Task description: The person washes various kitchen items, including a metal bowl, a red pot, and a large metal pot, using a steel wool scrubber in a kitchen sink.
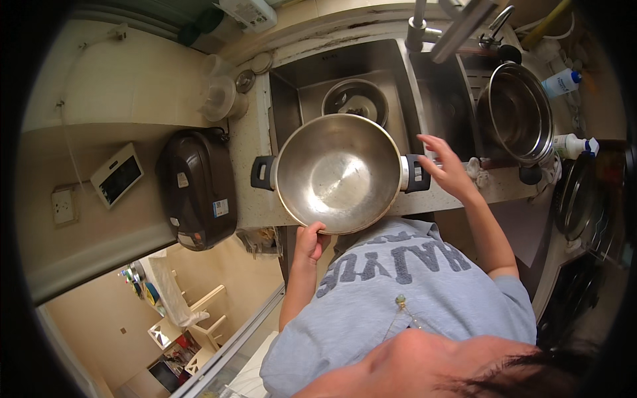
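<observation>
A wide stainless steel wok [343, 174] with two black side handles is held over the front edge of the counter, its inside facing up. My left hand [311, 243] pinches its near rim, the thumb resting over the edge. Beside the wok's right black handle [418, 173] is my right hand [448, 169], fingers spread and holding nothing. Whether the right thumb touches that handle, I cannot tell. Behind the wok, a metal bowl [328, 97] with some dark matter and liquid inside sits in the steel sink basin [343, 59]. The wok hides part of both.
To the right, a large steel pot [517, 112] stands across the smaller basin [440, 94]. A faucet [418, 35] rises behind the sinks. Bottles [562, 83] line the far right. A dark brown appliance [199, 186] and clear plastic containers [221, 99] stand left.
</observation>
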`<action>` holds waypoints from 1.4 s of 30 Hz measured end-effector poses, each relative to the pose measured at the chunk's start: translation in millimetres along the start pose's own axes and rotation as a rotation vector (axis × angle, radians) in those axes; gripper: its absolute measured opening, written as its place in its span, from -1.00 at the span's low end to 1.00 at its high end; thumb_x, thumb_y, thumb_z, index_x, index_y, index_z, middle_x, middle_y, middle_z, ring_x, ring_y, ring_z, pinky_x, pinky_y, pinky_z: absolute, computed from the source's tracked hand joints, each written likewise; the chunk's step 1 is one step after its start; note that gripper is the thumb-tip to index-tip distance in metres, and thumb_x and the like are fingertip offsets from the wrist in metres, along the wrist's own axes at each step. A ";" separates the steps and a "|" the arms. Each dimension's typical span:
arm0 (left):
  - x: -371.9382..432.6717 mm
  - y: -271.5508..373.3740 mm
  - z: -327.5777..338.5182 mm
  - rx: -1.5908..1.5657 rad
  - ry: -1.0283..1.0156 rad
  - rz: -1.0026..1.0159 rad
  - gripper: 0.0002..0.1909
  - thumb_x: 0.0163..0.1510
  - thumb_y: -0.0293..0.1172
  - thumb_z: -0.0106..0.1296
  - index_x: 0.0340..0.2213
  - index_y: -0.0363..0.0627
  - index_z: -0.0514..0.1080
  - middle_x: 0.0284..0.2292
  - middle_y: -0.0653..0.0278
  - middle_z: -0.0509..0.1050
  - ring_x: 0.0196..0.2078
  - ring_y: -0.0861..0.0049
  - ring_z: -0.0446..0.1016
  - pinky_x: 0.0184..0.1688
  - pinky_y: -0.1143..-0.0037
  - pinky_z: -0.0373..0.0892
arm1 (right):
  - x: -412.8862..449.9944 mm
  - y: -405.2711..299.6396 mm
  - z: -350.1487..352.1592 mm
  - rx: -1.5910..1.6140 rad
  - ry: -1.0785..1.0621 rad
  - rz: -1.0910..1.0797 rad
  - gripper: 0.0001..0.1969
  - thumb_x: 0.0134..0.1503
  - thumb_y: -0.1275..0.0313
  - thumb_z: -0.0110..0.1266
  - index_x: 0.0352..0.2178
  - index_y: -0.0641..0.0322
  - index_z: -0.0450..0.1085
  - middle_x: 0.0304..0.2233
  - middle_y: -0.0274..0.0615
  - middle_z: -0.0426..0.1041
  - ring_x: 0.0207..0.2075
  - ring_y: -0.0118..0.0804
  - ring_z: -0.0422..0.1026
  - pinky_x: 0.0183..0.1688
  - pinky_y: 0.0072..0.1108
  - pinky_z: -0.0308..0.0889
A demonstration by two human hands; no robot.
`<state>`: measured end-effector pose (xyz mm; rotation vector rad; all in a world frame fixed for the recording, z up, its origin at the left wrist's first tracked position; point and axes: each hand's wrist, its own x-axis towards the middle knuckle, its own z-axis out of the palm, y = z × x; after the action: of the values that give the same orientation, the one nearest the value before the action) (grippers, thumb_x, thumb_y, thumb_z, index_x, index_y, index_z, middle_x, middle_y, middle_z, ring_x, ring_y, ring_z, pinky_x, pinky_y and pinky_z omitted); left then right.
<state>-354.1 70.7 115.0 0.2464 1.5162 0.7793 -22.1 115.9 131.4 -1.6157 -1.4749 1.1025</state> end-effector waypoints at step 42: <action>34.5 -19.8 -49.2 -0.074 -0.180 -0.024 -0.75 -0.16 -0.58 -0.14 -0.35 -0.39 0.30 -0.43 0.14 0.40 -0.39 0.43 0.42 -0.32 0.46 0.41 | 77.8 1.5 190.9 -0.926 -0.167 -0.133 -0.75 -0.19 0.39 0.06 -0.42 0.19 0.25 -0.44 0.01 0.30 -0.35 -0.06 0.34 -0.32 -0.39 0.29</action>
<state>-399.0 60.8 71.5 0.2365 1.3163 0.7720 -195.1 181.5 40.6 -1.9787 -2.3756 0.4757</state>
